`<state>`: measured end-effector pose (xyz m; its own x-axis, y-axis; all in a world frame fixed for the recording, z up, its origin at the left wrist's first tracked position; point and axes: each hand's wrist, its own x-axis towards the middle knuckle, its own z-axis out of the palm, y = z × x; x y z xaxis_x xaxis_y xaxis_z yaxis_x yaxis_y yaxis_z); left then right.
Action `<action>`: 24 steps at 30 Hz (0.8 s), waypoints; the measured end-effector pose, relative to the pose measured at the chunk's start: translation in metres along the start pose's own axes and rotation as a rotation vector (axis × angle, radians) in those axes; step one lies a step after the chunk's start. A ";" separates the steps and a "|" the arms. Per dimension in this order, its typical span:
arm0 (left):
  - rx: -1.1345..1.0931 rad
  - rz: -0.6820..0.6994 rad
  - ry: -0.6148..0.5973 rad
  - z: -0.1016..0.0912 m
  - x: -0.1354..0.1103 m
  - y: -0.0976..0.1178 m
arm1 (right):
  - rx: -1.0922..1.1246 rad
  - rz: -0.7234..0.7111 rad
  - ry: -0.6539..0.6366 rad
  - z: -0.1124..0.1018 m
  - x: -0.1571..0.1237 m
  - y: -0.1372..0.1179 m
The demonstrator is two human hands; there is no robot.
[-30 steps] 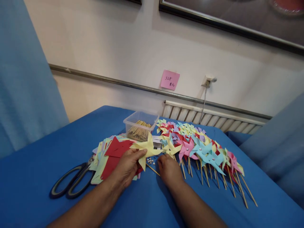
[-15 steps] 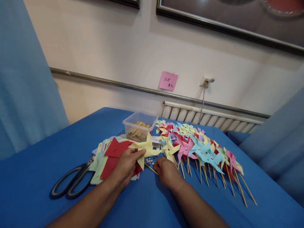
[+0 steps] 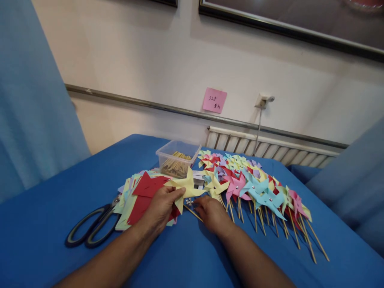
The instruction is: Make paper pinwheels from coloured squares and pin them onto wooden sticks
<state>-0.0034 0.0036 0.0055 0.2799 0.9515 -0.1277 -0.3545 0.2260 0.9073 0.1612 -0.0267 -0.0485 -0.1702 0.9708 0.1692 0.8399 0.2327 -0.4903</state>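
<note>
My left hand (image 3: 164, 204) pinches a pale yellow paper pinwheel (image 3: 186, 187) between thumb and fingers. From just below the pinwheel a thin wooden stick (image 3: 193, 213) slants toward my other hand; what holds it is hidden. Fingers bent together, my right hand (image 3: 211, 214) is down at a small cluster of shiny silver pins (image 3: 189, 201) on the table. Anything between those fingertips is too small to make out. Under and beside my left hand lies a stack of cut paper squares, with red paper (image 3: 144, 200) on top.
Black-handled scissors (image 3: 90, 227) lie left of the stack. Behind stands a clear plastic box (image 3: 162, 160) of wooden sticks, with a small white box (image 3: 198, 175) beside it. Finished pinwheels (image 3: 254, 187) on sticks fill the right. A blue cloth (image 3: 168, 260) covers the table; a radiator stands behind.
My right hand's fingers have shifted in among the silver pins and look less tightly curled. My left hand keeps the yellow pinwheel in nearly the same place. The view has shifted slightly.
</note>
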 end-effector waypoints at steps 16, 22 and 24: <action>0.000 -0.043 -0.043 -0.002 0.001 -0.005 | -0.172 0.152 0.099 0.007 -0.001 -0.020; 0.085 -0.008 0.030 -0.003 0.004 -0.007 | -0.253 0.153 0.073 0.007 -0.002 -0.026; 0.123 0.030 0.058 -0.003 0.004 -0.007 | -0.280 0.154 0.060 0.006 -0.002 -0.029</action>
<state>-0.0023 0.0063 -0.0028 0.2175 0.9687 -0.1197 -0.2486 0.1735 0.9529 0.1346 -0.0353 -0.0395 -0.0060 0.9862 0.1655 0.9640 0.0497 -0.2614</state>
